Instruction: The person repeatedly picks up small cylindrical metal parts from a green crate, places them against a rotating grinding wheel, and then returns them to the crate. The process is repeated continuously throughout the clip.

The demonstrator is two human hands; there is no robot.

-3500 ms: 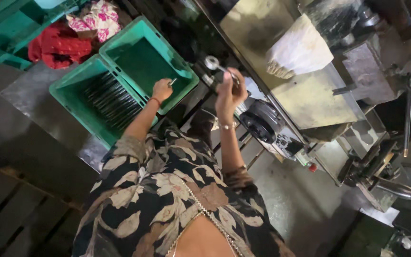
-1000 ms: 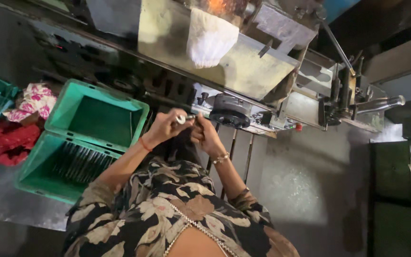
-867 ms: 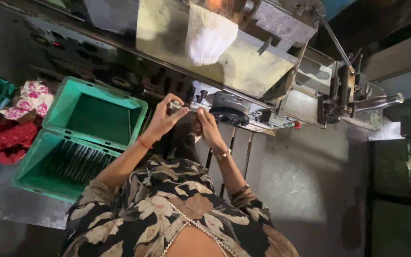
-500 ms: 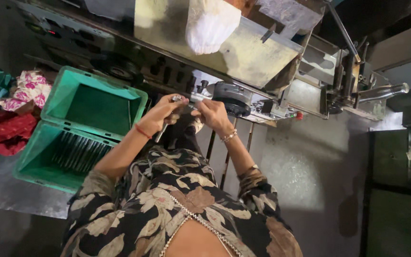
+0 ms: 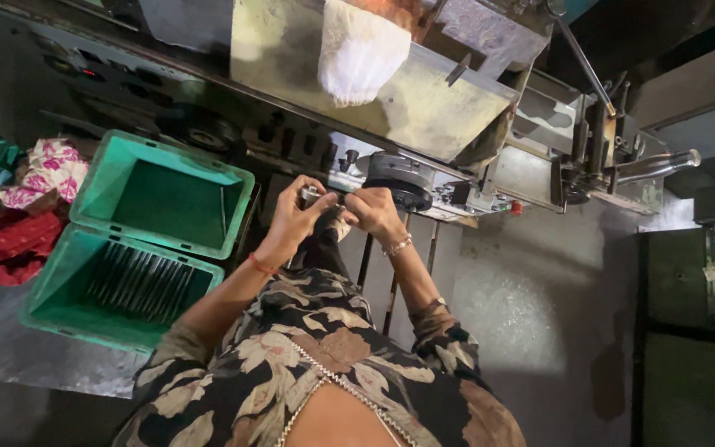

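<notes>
Silvery small metal part (image 5: 311, 195) pinched between left hand (image 5: 295, 217) and right hand (image 5: 371, 211).

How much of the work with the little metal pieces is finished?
Hard to say what is finished: the nearer green plastic crate still holds a row of thin dark metal rods, and the farther green crate looks empty. Right now the left hand and right hand together grip one small shiny metal piece.

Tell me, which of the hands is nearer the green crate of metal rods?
Left. The left hand is just right of the green crate; the right hand lies farther right, by the machine.
</notes>
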